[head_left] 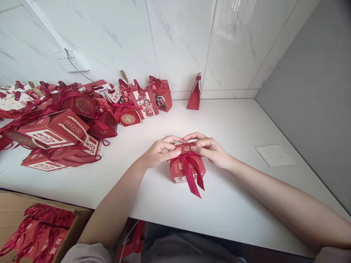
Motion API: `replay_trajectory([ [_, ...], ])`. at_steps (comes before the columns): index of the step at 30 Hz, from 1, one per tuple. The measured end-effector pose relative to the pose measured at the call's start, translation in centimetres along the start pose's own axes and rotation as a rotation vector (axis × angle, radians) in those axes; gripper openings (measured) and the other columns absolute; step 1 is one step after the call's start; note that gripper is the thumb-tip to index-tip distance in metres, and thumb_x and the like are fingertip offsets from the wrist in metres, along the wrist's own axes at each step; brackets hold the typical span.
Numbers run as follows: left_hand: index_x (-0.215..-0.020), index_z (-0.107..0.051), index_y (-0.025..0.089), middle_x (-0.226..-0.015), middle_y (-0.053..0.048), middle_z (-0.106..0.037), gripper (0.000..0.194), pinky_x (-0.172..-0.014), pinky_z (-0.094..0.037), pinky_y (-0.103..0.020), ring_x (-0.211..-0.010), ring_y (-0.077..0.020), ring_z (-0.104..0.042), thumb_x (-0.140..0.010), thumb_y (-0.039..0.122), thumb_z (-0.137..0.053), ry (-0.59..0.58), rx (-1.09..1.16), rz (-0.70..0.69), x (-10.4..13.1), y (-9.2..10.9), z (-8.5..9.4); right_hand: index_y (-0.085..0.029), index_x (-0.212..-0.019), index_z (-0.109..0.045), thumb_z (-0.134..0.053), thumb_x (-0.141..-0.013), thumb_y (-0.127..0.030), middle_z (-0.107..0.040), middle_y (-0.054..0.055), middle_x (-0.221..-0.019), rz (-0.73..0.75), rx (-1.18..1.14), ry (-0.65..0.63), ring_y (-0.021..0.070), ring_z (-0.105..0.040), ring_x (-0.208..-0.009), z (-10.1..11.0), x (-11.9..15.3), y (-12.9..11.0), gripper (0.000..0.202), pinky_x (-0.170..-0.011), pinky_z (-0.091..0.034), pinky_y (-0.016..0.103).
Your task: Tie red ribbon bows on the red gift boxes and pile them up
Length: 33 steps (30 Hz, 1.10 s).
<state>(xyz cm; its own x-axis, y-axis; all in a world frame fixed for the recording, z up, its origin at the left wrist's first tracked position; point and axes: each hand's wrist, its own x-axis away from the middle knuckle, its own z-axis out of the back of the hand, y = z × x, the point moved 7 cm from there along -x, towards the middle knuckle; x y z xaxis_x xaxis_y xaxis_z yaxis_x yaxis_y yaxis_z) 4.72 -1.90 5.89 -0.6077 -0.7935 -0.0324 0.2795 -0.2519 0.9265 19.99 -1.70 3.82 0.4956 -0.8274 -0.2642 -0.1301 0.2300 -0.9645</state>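
Grasping 1 red angular cardboard box [177, 171] by its top with fingers [173, 155] of left hand [157, 152] and right hand [214, 150]; resting beneath the fingers on flat white tabletop [227, 212]; trailing glossy crimson ribbon [192, 181].

I see my widest lane at right, bare tabletop [296, 186] between the right forearm [265, 186] and the grey wall [309, 91], with just a flat white sheet [275, 155] lying in it. Behind the hands [159, 152] I could cross a clear strip, minding one slim red box [194, 100] against the tiled wall [181, 44]. Leftward, heaped red boxes [55, 129] block me; the forearms fence both sides of the open patch nearest the body.
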Motion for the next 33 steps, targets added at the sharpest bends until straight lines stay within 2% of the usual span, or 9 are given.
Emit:
replay_trajectory([
  [8, -0.062, -0.068, 0.017, -0.126, -0.008, -0.059, 0.036, -0.099, -0.045, -0.036, -0.107, -0.0215, -0.062, -0.090, 0.037, -0.059, 0.013, -0.045, 0.014, 0.0, -0.2, 0.0, -0.017, -0.054, -0.057, -0.058, -0.092, -0.030, -0.059, 0.005, -0.119, 0.032, 0.023, -0.029, 0.0184, -0.060, -0.103, 0.0, 0.0, -0.2, 0.040, -0.098, -0.045, 0.040],
  [11, -0.068, -0.072, 0.019, -0.122, -0.008, -0.060, 0.035, -0.094, -0.048, -0.036, -0.106, -0.0221, -0.063, -0.090, 0.041, -0.057, 0.078, -0.044, 0.007, -0.1, -0.5, -0.1, -0.018, -0.060, -0.061, -0.058, -0.093, -0.031, -0.059, 0.006, -0.118, 0.050, 0.079, -0.048, 0.0187, -0.061, -0.103, -0.2, 0.0, -0.6, 0.035, -0.096, -0.046, 0.040],
  [13, -0.058, -0.067, 0.017, -0.119, -0.008, -0.063, 0.039, -0.091, -0.049, -0.036, -0.103, -0.0222, -0.064, -0.088, 0.042, -0.061, 0.126, -0.073, 0.003, -0.1, -0.5, -0.2, -0.018, -0.064, -0.062, -0.058, -0.093, -0.033, -0.059, 0.006, -0.117, 0.057, 0.123, -0.046, 0.0187, -0.061, -0.103, -0.3, 0.1, -0.9, 0.033, -0.095, -0.046, 0.040],
  [18, -0.045, -0.049, 0.014, -0.118, -0.007, -0.065, 0.048, -0.082, -0.051, -0.034, -0.093, -0.0198, -0.066, -0.084, 0.038, -0.065, 0.126, -0.062, -0.010, 0.0, -0.3, -0.5, -0.021, -0.089, -0.060, -0.057, -0.093, -0.032, -0.059, 0.007, -0.108, 0.138, 0.384, 0.129, 0.0189, -0.058, -0.103, 0.2, 0.5, -3.2, 0.013, -0.092, -0.046, 0.037],
  [21, -0.046, -0.051, 0.015, -0.116, -0.008, -0.065, 0.047, -0.081, -0.051, -0.035, -0.090, -0.0193, -0.067, -0.085, 0.037, -0.064, 0.122, -0.018, -0.031, -0.1, -0.3, -0.5, -0.020, -0.083, -0.053, -0.056, -0.093, -0.034, -0.056, 0.003, -0.082, 0.238, 0.644, 0.231, 0.0158, -0.054, -0.076, 0.0, 1.5, -6.0, 0.018, -0.073, -0.046, 0.032],
  [23, -0.048, -0.056, 0.015, -0.116, -0.008, -0.066, 0.044, -0.086, -0.050, -0.036, -0.096, -0.0207, -0.066, -0.086, 0.036, -0.064, 0.124, -0.009, -0.049, -0.1, -0.2, -0.5, -0.020, -0.072, -0.049, -0.055, -0.093, -0.039, -0.052, 0.000, -0.068, 0.266, 0.844, 0.093, 0.0142, -0.048, -0.063, -1.8, 2.1, -7.2, 0.029, -0.065, -0.042, 0.031],
  [25, -0.055, -0.065, 0.016, -0.116, -0.008, -0.066, 0.039, -0.092, -0.049, -0.037, -0.102, -0.0217, -0.065, -0.089, 0.036, -0.061, 0.122, -0.003, -0.059, -0.1, -0.1, -0.6, -0.019, -0.078, -0.051, -0.054, -0.092, -0.045, -0.056, 0.002, -0.073, 0.192, 1.017, -0.034, 0.0146, -0.049, -0.061, -3.3, 2.7, -7.4, 0.030, -0.063, -0.040, 0.031],
  [28, -0.070, -0.074, 0.018, -0.118, -0.009, -0.065, 0.036, -0.093, -0.049, -0.037, -0.104, -0.0221, -0.064, -0.093, 0.037, -0.054, 0.137, 0.017, -0.055, -0.1, -0.2, -0.5, -0.017, -0.088, -0.053, -0.050, -0.093, -0.037, -0.059, 0.005, -0.081, 0.110, 1.183, -0.070, 0.0160, -0.052, -0.061, -4.5, 3.4, -7.1, 0.020, -0.059, -0.038, 0.031],
  [33, -0.070, -0.075, 0.018, -0.114, -0.008, -0.067, 0.040, -0.089, -0.050, -0.034, -0.102, -0.0217, -0.065, -0.094, 0.039, -0.051, 0.209, 0.031, -0.060, -0.1, -0.4, -0.1, -0.018, -0.083, -0.048, -0.043, -0.095, -0.018, -0.059, 0.004, -0.081, 0.018, 1.233, -0.132, 0.0142, -0.050, -0.058, -4.6, 3.6, -6.4, 0.013, -0.052, -0.034, 0.028],
])
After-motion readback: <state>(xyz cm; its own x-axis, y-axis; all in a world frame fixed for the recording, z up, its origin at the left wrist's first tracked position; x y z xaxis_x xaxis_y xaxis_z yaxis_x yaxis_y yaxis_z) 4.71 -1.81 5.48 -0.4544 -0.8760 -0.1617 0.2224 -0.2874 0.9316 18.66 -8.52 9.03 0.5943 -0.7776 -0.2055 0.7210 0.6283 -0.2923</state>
